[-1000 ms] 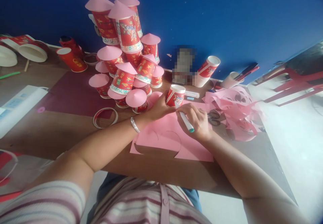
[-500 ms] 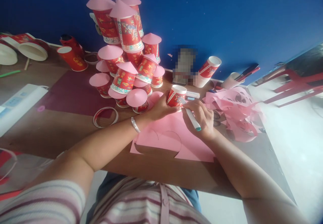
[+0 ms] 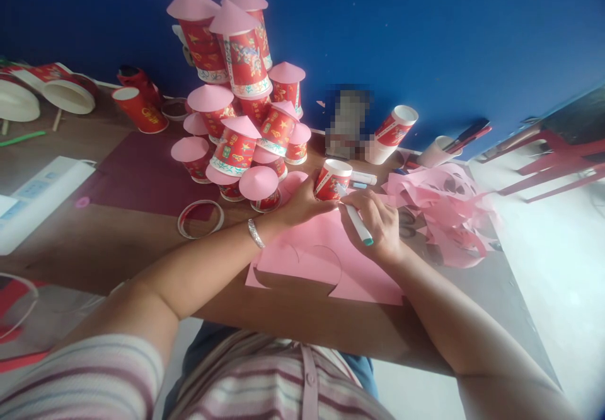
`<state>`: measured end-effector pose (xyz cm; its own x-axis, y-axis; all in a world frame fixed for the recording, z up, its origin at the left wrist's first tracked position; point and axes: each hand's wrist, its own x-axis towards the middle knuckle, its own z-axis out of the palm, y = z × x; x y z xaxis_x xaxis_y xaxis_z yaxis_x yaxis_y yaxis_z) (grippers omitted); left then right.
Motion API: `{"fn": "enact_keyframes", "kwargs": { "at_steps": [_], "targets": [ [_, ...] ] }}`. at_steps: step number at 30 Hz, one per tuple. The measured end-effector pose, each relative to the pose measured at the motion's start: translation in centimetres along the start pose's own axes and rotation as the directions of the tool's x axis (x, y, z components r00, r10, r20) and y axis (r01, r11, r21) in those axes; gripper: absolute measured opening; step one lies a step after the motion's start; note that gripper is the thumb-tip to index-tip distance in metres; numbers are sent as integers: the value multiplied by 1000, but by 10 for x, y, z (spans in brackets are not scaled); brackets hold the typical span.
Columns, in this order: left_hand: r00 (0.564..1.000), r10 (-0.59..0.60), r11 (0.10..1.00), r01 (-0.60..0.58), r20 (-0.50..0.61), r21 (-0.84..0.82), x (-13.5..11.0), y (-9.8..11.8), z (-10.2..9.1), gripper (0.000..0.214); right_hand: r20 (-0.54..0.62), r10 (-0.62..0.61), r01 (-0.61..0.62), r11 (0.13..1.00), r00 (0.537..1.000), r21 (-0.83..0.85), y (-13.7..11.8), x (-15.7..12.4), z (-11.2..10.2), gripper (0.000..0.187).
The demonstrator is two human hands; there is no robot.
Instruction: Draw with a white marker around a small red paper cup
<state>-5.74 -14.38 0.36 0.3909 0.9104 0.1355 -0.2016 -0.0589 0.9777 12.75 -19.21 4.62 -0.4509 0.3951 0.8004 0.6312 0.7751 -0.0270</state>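
Observation:
My left hand (image 3: 305,204) is closed around the left side of a short red paper cup (image 3: 331,181) with a white rim. In my right hand (image 3: 375,221) is a white marker (image 3: 357,223) with a green end, its tip at the cup's right side; whether it touches cannot be made out. Beneath both hands lies pink paper (image 3: 302,253) with round cuts and drawn arcs. Left of the cup, red paper cups with pink cone tops stand stacked, among them a tall one (image 3: 246,64) and a low one (image 3: 258,185).
Pink paper scraps (image 3: 444,199) are heaped on the right beside scissors (image 3: 406,223). Behind stand a tilted cup stack (image 3: 394,131) and a pen cup (image 3: 437,152). A tape roll (image 3: 200,219), a maroon sheet (image 3: 142,177) and a white power strip (image 3: 45,202) lie left.
The view has shifted slightly, moving the scene a little to the right. My hands keep their hold on the cup and the marker, with the marker's tip only slightly moved.

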Motion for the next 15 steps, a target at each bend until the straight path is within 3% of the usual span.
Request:
{"fn": "enact_keyframes", "kwargs": {
  "at_steps": [15],
  "targets": [
    [1000, 22, 1000, -23, 5, 10, 0, 2, 1, 61, 69, -12, 11, 1000, 998, 14, -3, -7, 1, 31]
  ]
}}
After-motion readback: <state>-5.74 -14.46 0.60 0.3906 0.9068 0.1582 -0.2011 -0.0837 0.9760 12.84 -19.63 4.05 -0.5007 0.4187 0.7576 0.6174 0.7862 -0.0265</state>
